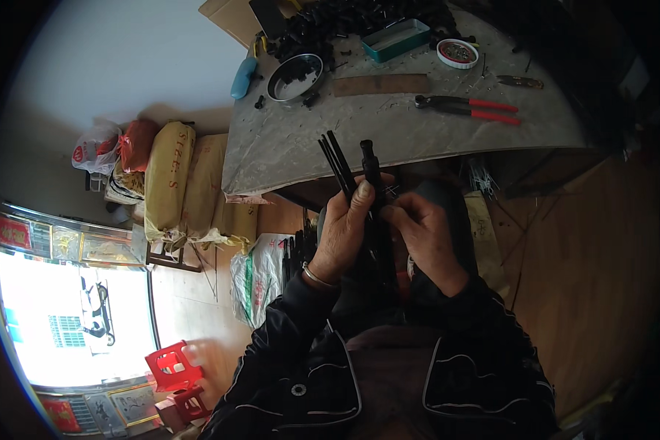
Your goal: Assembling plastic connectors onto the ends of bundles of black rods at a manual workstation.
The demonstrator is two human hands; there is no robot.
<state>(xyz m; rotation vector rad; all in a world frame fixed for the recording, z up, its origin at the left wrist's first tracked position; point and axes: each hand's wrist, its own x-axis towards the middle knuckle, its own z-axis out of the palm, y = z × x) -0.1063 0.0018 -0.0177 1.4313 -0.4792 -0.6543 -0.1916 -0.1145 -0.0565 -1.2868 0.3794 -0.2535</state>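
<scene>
My left hand [348,224] is closed round several thin black rods [334,158] and a thicker black piece with a knobbed top [370,160]. The thumb presses against them, and their upper ends point toward the table. Right beside it, my right hand [427,233] has its thumb and forefinger pinched together close to the thicker piece. Whatever lies in that pinch is too small to make out. Thin shiny metal bits [391,189] stick out between the two hands. Both hands are over my lap, just in front of the table's edge.
On the grey table [286,150] lie red-handled pliers [477,110], a flat wooden strip [381,84], a round metal bowl [295,94], a green tray [396,50], a white dish [457,63] and piled black parts [359,18]. Yellow sacks [170,176] stand left; red stools [174,367] are lower left.
</scene>
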